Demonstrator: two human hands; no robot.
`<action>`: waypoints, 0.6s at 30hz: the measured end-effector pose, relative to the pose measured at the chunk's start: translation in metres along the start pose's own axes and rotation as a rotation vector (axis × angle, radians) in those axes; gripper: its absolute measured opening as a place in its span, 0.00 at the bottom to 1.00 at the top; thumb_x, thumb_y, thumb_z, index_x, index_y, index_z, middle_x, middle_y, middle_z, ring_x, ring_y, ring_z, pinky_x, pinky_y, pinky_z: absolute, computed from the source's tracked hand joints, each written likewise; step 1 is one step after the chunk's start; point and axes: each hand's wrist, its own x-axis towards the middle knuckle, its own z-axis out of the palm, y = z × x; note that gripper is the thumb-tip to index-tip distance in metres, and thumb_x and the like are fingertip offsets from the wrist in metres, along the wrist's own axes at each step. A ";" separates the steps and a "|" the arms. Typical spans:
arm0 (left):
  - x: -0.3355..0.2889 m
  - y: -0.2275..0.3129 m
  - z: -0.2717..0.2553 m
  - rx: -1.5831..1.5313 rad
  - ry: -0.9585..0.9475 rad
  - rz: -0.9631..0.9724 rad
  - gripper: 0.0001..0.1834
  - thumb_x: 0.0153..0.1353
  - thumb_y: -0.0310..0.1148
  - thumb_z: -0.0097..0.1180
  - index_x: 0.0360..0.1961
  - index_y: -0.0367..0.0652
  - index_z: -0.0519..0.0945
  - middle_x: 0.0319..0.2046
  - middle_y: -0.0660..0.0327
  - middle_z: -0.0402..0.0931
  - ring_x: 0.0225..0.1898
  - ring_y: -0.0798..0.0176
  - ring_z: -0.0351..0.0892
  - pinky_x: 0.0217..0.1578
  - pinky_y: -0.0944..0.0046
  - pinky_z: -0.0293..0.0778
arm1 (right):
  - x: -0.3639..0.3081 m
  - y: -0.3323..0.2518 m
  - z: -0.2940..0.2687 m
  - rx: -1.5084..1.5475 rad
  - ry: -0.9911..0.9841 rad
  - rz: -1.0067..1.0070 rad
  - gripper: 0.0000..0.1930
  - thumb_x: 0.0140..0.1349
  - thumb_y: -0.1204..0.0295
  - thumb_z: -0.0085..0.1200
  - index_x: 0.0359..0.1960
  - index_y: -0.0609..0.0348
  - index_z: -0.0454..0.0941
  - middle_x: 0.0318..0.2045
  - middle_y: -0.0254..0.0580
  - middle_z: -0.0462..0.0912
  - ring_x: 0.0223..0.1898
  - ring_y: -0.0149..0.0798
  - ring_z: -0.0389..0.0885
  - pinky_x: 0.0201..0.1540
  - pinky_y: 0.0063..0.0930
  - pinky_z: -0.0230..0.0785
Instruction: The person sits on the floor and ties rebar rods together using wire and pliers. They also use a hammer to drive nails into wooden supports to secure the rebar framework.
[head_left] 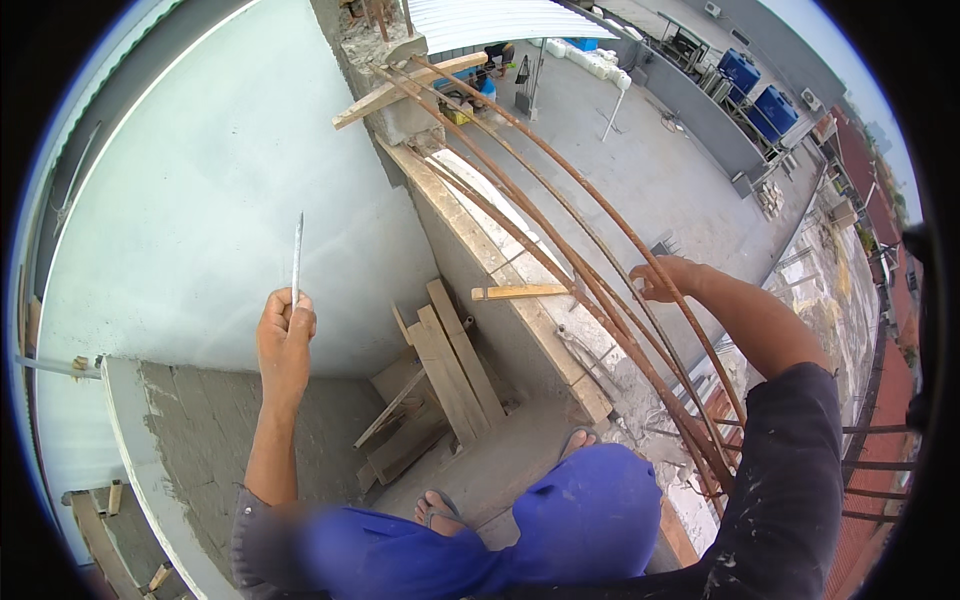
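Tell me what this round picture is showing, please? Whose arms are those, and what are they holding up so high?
A camera on a person's head looks down, so you see that person's own arms and blue-clad knees. The round lens bends straight lines. The left hand grips a thin grey metal rod pointing up. The right hand holds one of the long rusty steel bars that curve away toward a concrete wall top. Below, wooden planks lie on a grey floor, beside the person's sandalled feet. Far off there are rooftops.
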 end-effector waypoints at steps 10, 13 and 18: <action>0.185 0.103 0.251 0.331 0.121 -0.123 0.26 0.71 0.48 0.56 0.47 0.30 0.70 0.50 0.37 0.78 0.50 0.42 0.84 0.52 0.48 0.77 | 0.128 -0.049 0.073 0.728 0.186 -0.252 0.38 0.72 0.53 0.55 0.76 0.57 0.55 0.38 0.58 0.85 0.39 0.52 0.86 0.44 0.45 0.78; 0.200 0.102 0.298 0.177 0.247 -0.207 0.26 0.73 0.40 0.52 0.56 0.27 0.60 0.56 0.29 0.72 0.55 0.35 0.81 0.55 0.45 0.78 | 0.147 -0.060 0.083 0.874 0.197 -0.195 0.32 0.73 0.58 0.55 0.74 0.53 0.60 0.28 0.47 0.86 0.24 0.36 0.86 0.27 0.33 0.81; 0.194 0.098 0.300 0.096 0.209 -0.227 0.25 0.73 0.33 0.49 0.59 0.27 0.55 0.56 0.30 0.72 0.58 0.38 0.79 0.56 0.47 0.76 | 0.155 -0.061 0.083 0.768 0.220 -0.180 0.23 0.73 0.63 0.56 0.65 0.55 0.66 0.24 0.49 0.85 0.24 0.43 0.87 0.27 0.37 0.81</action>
